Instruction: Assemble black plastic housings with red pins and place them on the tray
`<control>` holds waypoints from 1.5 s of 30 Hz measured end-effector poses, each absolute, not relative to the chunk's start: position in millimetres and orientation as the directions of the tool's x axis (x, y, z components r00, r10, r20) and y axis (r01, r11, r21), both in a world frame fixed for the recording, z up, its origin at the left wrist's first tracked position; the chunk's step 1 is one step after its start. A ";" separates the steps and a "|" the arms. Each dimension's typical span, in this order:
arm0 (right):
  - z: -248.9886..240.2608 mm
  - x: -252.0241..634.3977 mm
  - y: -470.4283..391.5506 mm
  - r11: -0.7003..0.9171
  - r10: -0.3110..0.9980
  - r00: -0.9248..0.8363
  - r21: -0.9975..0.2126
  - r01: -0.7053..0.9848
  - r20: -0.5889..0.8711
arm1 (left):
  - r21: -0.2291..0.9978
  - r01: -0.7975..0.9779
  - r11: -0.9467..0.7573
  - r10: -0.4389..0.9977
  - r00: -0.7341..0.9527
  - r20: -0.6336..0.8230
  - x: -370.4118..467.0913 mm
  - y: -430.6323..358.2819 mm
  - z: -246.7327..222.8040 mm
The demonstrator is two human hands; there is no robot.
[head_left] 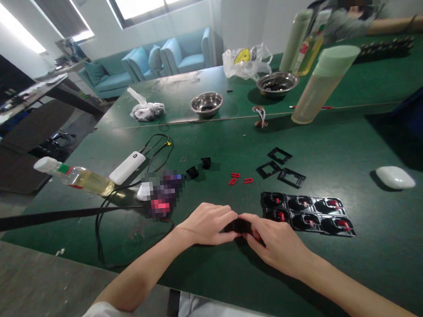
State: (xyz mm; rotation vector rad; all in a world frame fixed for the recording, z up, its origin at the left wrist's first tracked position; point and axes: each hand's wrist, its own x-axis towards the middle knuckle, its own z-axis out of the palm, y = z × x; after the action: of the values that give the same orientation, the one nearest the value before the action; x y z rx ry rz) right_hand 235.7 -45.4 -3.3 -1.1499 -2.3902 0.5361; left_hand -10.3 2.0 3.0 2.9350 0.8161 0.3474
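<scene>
Between my two hands, just above the green tabletop near its front edge, is a small black plastic part (pixel 242 226). My left hand (pixel 212 223) grips it from the left, and my right hand (pixel 273 237) pinches its other end; the fingers cover most of it. Right of my right hand lie several black square pieces with red inserts (pixel 308 214), in two rows. Beyond them rest three flat black frames (pixel 291 177). Three small red clips (pixel 248 180) are ahead of my hands, with two black blocks (pixel 192 172) to their left.
A bottle of yellow liquid (pixel 90 180), a white power bank (pixel 127 167) with cables and a blurred phone (pixel 164 195) are at left. Steel bowls (pixel 206 104), a tumbler (pixel 326 85) and a plastic bag (pixel 247 63) stand farther back. A white mouse (pixel 396 177) lies right. Another person sits across.
</scene>
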 end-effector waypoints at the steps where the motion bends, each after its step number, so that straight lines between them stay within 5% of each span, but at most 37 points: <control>1: -3.5 235.6 -45.4 0.582 0.799 -0.563 -0.510 0.634 0.212 | 0.135 0.500 -0.855 0.518 0.832 0.197 -10.3 2.1 2.7; 14: -4.8 236.1 -46.0 0.596 0.790 -0.570 -0.498 0.630 0.224 | 0.157 0.517 -0.841 0.537 0.833 0.134 -10.5 1.9 3.7; 22: -5.5 236.3 -46.9 0.660 0.749 -0.538 -0.504 0.557 0.386 | 0.167 0.535 -0.828 0.554 0.828 0.094 -9.3 2.2 5.8; 34: 29.1 239.9 -32.8 0.795 0.585 -0.562 -0.273 0.542 0.585 | 0.210 0.535 -0.819 0.564 0.818 0.117 -8.4 2.6 0.5; 45: 94.4 255.5 5.2 0.758 0.512 -0.493 -0.100 0.644 0.703 | 0.196 0.538 -0.819 0.562 0.821 0.094 -7.6 3.6 5.1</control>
State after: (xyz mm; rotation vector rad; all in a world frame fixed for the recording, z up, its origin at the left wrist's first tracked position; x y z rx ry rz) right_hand 255.5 5.2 94.4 -0.8614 -2.2006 -0.2260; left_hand -7.6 3.6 5.1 2.8429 0.8653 0.2219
